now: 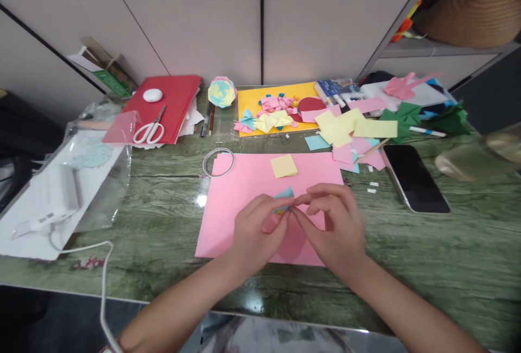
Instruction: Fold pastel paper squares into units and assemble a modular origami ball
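Both my hands meet over a large pink paper sheet [244, 195] on the green desk. My left hand [256, 231] and my right hand [334, 228] pinch a small folded blue paper piece [284, 194] between their fingertips. Most of that piece is hidden by my fingers. A yellow square note [284, 166] lies on the pink sheet just beyond my hands. A roll of clear tape [218, 162] sits at the sheet's far left corner.
A black phone [415, 178] lies to the right. Loose yellow, pink and blue paper squares [345, 130] and a yellow sheet [250, 100] with folded pieces lie behind. White scissors [150, 130] rest on a red folder [179, 98]. A white power bank [52, 195] and cable sit left.
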Tool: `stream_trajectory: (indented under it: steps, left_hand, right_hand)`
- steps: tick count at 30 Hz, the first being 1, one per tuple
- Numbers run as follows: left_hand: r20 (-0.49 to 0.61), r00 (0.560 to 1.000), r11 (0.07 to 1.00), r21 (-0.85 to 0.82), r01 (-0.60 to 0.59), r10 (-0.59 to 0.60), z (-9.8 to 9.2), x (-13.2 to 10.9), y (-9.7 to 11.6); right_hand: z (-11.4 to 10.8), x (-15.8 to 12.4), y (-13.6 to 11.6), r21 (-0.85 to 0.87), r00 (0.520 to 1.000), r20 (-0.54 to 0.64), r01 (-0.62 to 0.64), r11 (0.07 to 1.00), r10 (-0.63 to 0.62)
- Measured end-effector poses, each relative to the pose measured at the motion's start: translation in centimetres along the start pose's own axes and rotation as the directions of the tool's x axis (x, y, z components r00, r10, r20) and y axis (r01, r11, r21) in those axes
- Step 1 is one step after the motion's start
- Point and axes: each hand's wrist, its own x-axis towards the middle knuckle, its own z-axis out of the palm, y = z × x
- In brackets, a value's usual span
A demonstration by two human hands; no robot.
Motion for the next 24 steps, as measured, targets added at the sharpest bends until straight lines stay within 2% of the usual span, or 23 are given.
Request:
stream_trajectory:
  steps: [7, 18, 21, 24]
  left_hand:
    - [-0.015, 0.986, 0.974, 0.159, -0.163, 0.167, 0.25, -0.25, -0.56]
    - [-0.01, 0.988, 0.978, 0.142, -0.153, 0.156, 0.3, -0.04, -0.5]
    - [-0.01, 0.995, 0.993, 0.075, -0.094, 0.095, 0.3, -0.01, -0.37]
    - [-0.014, 0.992, 0.988, -0.091, 0.123, -0.125, 0.29, 0.13, -0.14]
  right_hand:
    - [0.09, -0.09, 0.26, -0.06, 1.0, -0.017, 0.005, 0.998, -0.006]
    - [0.14, -0.23, 0.5, -0.049, 1.0, 0.024, 0.005, 0.999, -0.003]
    - [0.15, -0.2, 0.4, -0.038, 0.999, 0.033, 0.01, 0.999, -0.009]
    - [0.24, -0.33, 0.58, 0.046, 1.0, 0.0, 0.014, 0.999, -0.014]
